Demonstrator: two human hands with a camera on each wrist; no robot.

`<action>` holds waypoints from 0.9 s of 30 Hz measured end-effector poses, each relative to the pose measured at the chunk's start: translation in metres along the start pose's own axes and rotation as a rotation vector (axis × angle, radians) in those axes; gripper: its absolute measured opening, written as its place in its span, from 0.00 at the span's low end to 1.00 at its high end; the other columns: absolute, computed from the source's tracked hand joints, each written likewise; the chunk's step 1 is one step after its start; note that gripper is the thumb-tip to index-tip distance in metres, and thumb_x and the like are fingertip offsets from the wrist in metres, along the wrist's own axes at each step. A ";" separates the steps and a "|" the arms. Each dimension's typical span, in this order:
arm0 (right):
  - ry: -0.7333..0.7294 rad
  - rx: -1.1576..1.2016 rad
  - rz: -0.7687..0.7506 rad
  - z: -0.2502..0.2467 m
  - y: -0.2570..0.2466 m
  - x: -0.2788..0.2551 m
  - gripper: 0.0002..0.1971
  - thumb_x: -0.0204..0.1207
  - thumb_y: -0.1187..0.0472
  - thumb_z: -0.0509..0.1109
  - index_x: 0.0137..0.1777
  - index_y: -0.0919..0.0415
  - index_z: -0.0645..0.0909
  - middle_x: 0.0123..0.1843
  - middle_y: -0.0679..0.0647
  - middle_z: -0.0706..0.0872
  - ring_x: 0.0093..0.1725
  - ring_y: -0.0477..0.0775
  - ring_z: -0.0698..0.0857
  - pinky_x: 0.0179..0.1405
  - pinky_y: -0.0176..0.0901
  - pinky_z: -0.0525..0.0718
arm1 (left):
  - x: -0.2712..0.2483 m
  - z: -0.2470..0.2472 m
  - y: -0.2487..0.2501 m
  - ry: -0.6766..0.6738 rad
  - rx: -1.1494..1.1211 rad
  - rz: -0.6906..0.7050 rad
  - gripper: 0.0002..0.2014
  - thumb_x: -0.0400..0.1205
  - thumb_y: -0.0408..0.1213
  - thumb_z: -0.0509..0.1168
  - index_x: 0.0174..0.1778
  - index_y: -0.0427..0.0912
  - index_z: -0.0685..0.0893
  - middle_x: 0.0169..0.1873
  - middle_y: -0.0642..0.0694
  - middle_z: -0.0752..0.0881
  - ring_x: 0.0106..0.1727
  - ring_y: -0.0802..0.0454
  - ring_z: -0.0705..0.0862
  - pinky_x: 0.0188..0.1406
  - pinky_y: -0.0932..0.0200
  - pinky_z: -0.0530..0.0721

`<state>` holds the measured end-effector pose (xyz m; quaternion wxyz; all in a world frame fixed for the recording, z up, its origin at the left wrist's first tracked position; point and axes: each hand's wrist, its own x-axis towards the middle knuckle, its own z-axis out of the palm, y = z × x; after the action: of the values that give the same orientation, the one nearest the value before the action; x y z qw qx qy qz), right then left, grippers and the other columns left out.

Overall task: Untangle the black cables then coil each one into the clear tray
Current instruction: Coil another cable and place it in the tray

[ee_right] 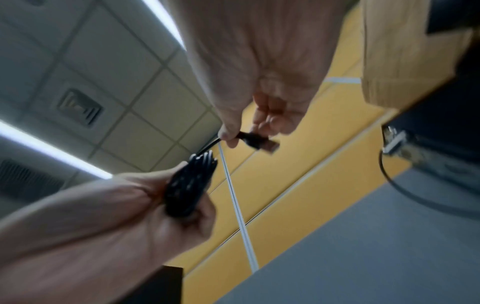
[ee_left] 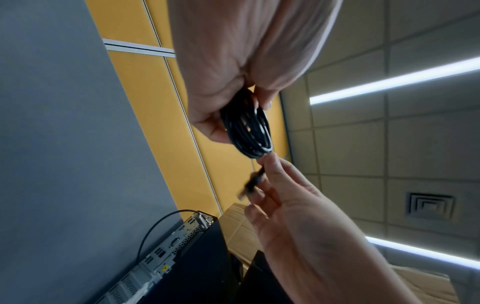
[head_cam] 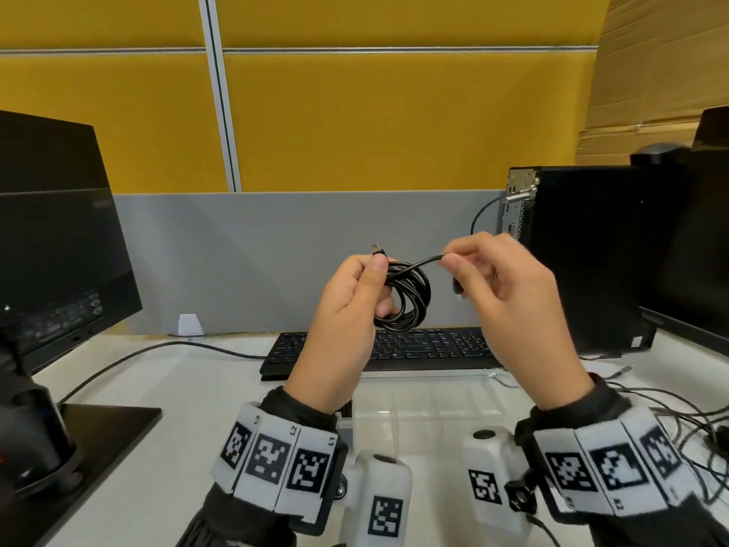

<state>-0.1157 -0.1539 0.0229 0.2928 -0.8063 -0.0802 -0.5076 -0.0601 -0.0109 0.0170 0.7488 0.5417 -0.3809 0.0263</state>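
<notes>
A black cable wound into a small coil [head_cam: 406, 298] [ee_left: 246, 131] [ee_right: 189, 185] hangs in the air above the keyboard. My left hand [head_cam: 355, 298] [ee_left: 221, 86] grips the coil, thumb on top, with one plug sticking up behind the thumb. My right hand [head_cam: 489, 270] [ee_right: 244, 127] pinches the cable's free end close to its other plug [ee_right: 259, 142] [ee_left: 253, 181], just right of the coil. The clear tray [head_cam: 430, 404] lies on the white desk below and between my wrists; its inside is partly hidden by my arms.
A black keyboard [head_cam: 418, 345] lies behind the tray. A monitor [head_cam: 51, 246] stands at the left, a black computer tower [head_cam: 584, 254] and another screen at the right. Loose thin cables [head_cam: 694, 424] sprawl on the desk at the right edge.
</notes>
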 end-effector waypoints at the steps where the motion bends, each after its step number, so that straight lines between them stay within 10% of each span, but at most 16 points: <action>1: -0.025 0.113 0.087 0.003 -0.001 0.000 0.04 0.80 0.58 0.66 0.44 0.52 0.82 0.39 0.51 0.82 0.37 0.41 0.81 0.38 0.32 0.79 | 0.000 0.001 -0.001 0.001 -0.009 -0.003 0.14 0.82 0.46 0.53 0.47 0.39 0.78 0.21 0.58 0.69 0.28 0.61 0.68 0.37 0.63 0.69; 8: -0.100 0.767 0.490 0.018 -0.010 -0.005 0.09 0.82 0.63 0.62 0.52 0.68 0.80 0.48 0.71 0.87 0.43 0.57 0.86 0.43 0.42 0.88 | -0.002 0.004 -0.002 -0.019 -0.104 -0.075 0.14 0.86 0.42 0.51 0.49 0.40 0.80 0.23 0.58 0.77 0.29 0.64 0.74 0.40 0.63 0.73; 13: -0.152 1.012 0.666 0.022 -0.013 -0.006 0.11 0.82 0.63 0.60 0.54 0.68 0.82 0.47 0.62 0.89 0.44 0.52 0.88 0.43 0.39 0.88 | -0.001 0.001 -0.004 0.005 -0.054 -0.109 0.20 0.84 0.50 0.55 0.55 0.36 0.82 0.49 0.38 0.84 0.55 0.46 0.80 0.65 0.40 0.76; 19: -0.235 1.410 0.982 0.027 -0.015 -0.008 0.15 0.78 0.63 0.65 0.62 0.68 0.83 0.50 0.60 0.88 0.47 0.51 0.88 0.50 0.41 0.87 | -0.002 0.005 -0.007 -0.025 -0.051 -0.082 0.20 0.78 0.50 0.54 0.52 0.37 0.81 0.43 0.44 0.84 0.48 0.54 0.82 0.54 0.54 0.79; 27: -0.106 1.357 0.915 0.029 -0.013 -0.006 0.13 0.77 0.67 0.65 0.59 0.71 0.81 0.44 0.57 0.90 0.38 0.48 0.88 0.40 0.38 0.89 | -0.002 0.004 -0.013 -0.060 -0.025 -0.065 0.14 0.85 0.41 0.52 0.56 0.38 0.78 0.47 0.45 0.84 0.48 0.59 0.82 0.48 0.67 0.82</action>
<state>-0.1020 -0.1261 0.0140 0.8908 -0.4297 -0.0467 -0.1404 -0.0581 -0.0190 0.0064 0.7443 0.5448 -0.3858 -0.0193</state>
